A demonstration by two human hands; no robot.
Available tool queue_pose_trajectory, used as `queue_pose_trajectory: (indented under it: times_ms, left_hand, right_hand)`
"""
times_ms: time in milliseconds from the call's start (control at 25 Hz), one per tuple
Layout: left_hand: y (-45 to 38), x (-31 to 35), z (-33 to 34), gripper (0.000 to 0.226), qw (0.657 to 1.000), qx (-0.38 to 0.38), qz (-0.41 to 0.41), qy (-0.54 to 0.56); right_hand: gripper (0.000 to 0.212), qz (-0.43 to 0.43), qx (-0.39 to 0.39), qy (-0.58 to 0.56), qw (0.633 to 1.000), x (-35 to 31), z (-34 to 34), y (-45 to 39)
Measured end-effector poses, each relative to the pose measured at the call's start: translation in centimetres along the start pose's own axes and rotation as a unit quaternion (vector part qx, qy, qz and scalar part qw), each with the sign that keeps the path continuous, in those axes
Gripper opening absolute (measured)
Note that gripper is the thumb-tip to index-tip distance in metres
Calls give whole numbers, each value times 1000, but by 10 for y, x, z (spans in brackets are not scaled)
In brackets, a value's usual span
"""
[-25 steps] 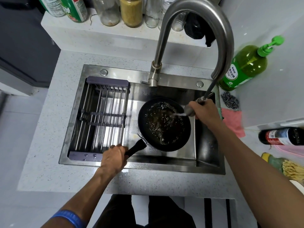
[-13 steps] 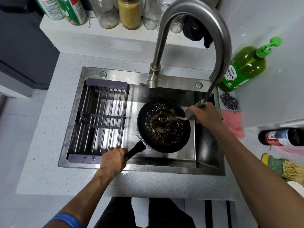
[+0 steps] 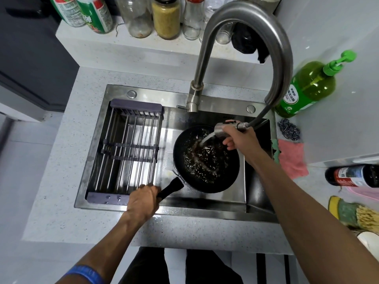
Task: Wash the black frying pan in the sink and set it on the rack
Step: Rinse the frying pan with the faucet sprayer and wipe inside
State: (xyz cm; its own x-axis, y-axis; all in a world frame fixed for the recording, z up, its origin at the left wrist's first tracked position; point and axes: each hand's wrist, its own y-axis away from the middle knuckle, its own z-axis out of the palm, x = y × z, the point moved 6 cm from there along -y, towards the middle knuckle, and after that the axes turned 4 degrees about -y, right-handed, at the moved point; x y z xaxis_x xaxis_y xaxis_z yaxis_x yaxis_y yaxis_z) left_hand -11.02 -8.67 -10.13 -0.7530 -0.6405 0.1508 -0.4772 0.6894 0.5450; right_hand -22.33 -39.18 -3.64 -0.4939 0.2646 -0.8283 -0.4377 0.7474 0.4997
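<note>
- The left hand (image 3: pixel 143 198) is gripping the frying pan (image 3: pixel 206 158) by its handle, fingers curled, inside the sink (image 3: pixel 205 209).
- The right hand (image 3: pixel 241 138) is clasping the spray head (image 3: pixel 222 129), pouring water into the pan.
- The rack (image 3: pixel 127 148) is sitting just left.

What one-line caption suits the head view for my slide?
Left hand grips the black frying pan by its handle while right hand sprays it with the steel pull-out faucet head.

Black pan (image 3: pixel 207 160); green bottle (image 3: pixel 305 89); pink cloth (image 3: pixel 292 158)
</note>
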Motion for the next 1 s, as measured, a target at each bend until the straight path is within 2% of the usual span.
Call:
queue_pose_trajectory:
  times_ms: [120, 400, 520, 720, 880, 1000]
  left_hand:
    - [0, -2, 1, 12, 1000, -1, -4, 6]
    - [-2, -3, 4, 11, 1000, -1, -3, 10]
    - [-1, -2, 4, 9, 1000, -6, 0, 7]
    - [-3, -3, 5, 11, 1000, -8, -10, 8]
    - [-5, -4, 9, 11, 999, -25, -14, 15]
    - [-5, -4, 7, 13, 1000, -21, -13, 7]
  right_hand:
    - [24, 11, -4, -26, 1000, -1, 13, -3]
    - [29, 5, -3, -24, 1000, -3, 13, -8]
    - [31, 23, -66, 0, 998, -6, 22, -1]
    - [36, 44, -151, 125, 980, 8, -1, 17]
    - [27, 57, -90, 212, 971, 8, -49, 24]
    - [29, 31, -69, 243, 967, 0, -45, 22]
